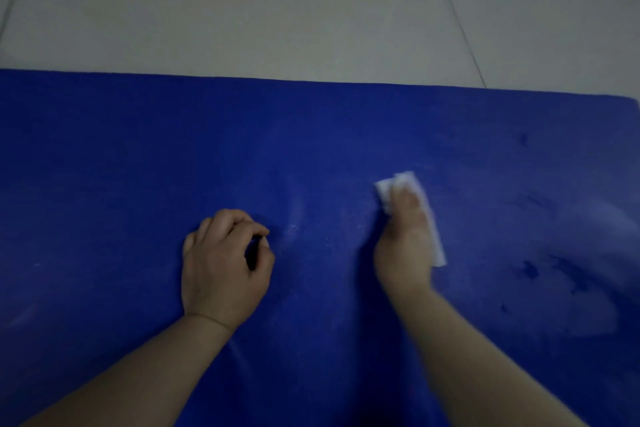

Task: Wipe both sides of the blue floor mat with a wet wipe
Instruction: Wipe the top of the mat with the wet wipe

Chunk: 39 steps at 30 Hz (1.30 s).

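The blue floor mat (138,156) lies flat on the floor and fills the lower two thirds of the view. My right hand (405,243) presses a folded white wet wipe (434,239) flat against the mat, right of centre; the wipe sticks out beyond the fingertips and along the hand's right side. My left hand (225,267) rests on the mat left of centre with its fingers curled and nothing in it. Pale smears and darker damp patches mark the mat on the right.
Light grey floor tiles (277,10) with dark grout lines lie beyond the mat's far edge. The mat's far right corner (635,101) shows at the right border.
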Available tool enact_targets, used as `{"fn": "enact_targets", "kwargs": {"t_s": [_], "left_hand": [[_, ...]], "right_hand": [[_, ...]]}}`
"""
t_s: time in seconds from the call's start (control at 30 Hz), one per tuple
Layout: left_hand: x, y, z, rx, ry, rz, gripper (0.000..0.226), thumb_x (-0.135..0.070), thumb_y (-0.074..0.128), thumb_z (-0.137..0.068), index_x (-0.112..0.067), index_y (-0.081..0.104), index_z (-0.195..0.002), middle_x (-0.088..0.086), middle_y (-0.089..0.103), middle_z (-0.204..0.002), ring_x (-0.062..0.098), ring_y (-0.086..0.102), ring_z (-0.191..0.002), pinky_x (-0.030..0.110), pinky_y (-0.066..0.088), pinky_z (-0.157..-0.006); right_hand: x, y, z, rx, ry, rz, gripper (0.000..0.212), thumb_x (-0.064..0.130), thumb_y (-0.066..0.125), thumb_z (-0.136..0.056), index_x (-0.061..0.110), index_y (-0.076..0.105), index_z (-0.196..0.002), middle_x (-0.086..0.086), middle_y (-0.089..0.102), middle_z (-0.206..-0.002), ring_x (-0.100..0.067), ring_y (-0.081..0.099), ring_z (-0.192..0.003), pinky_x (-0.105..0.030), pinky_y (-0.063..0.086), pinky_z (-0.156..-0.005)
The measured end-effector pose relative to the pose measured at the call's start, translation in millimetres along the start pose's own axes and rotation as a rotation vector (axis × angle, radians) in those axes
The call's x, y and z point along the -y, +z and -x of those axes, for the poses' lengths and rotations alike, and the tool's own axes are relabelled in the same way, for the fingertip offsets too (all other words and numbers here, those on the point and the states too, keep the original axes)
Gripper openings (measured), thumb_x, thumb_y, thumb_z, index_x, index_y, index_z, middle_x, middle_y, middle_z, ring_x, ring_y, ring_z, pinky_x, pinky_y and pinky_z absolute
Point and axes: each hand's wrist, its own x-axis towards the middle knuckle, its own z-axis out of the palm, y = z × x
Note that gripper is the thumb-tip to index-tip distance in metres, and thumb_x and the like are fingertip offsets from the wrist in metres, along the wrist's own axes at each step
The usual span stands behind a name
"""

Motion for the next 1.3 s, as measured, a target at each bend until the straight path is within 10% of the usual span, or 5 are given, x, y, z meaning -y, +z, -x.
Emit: {"fn": "enact_targets", "kwargs": {"t_s": [0.17,0.4,0.7,0.9,1.3], "left_hand": [[1.4,-0.7,-0.7,0.005,0.003,0.008,0.03,-0.035,0.043,-0.082,-0.017,0.068,-0.083,-0.004,0.058,-0.093,0.017,0.054,-0.083,0.034,0.035,-0.081],[1.6,-1.2,-0.2,0.004,-0.003,0.015,0.032,-0.035,0.042,-0.082,-0.017,0.068,-0.083,-0.005,0.057,-0.093,0.015,0.054,-0.084,0.034,0.034,-0.084],[-0.2,-1.8,-1.2,0.019,-0.02,0.01,0.032,-0.035,0.042,-0.082,-0.017,0.068,-0.082,-0.004,0.058,-0.094,0.017,0.054,-0.086,0.034,0.033,-0.083],[-0.5,-1.8,-0.9,0.016,-0.014,0.012,0.033,-0.035,0.041,-0.082,-0.016,0.069,-0.084,-0.004,0.058,-0.094,0.017,0.054,-0.087,0.034,0.032,-0.084],[-1.2,-4.0,-0.7,-0.024,-0.008,0.088,0.033,-0.034,0.042,-0.083,-0.015,0.069,-0.084,-0.003,0.059,-0.095,0.018,0.056,-0.088,0.038,0.039,-0.082]], "right_hand": [[16.9,32.0,71.0,0.437,-0.725,0.192,0.065,0.007,0.028,-0.085,0.016,0.021,-0.15,-0.004,0.033,-0.152,-0.017,0.024,-0.143,-0.026,0.006,-0.119],[-47.1,-33.9,3.1,0.053,0.022,0.139,0.062,-0.011,0.033,-0.088,0.015,0.039,-0.144,-0.001,0.032,-0.152,-0.023,0.028,-0.141,-0.037,0.028,-0.114],[7.4,25.7,88.5,0.379,-0.698,0.206,0.069,0.0,0.022,-0.081,0.016,0.031,-0.147,-0.003,0.027,-0.155,-0.019,0.022,-0.144,-0.03,0.008,-0.119],[-55.6,-36.3,27.4,-0.033,0.076,0.149,0.066,-0.018,0.034,-0.083,0.011,0.043,-0.142,-0.007,0.036,-0.15,-0.026,0.029,-0.141,-0.019,0.018,-0.115],[-41.9,-31.7,57.5,0.063,-0.228,0.08,0.048,-0.007,0.036,-0.091,0.018,0.056,-0.127,-0.002,0.051,-0.136,-0.023,0.046,-0.126,-0.032,0.036,-0.109]]}}
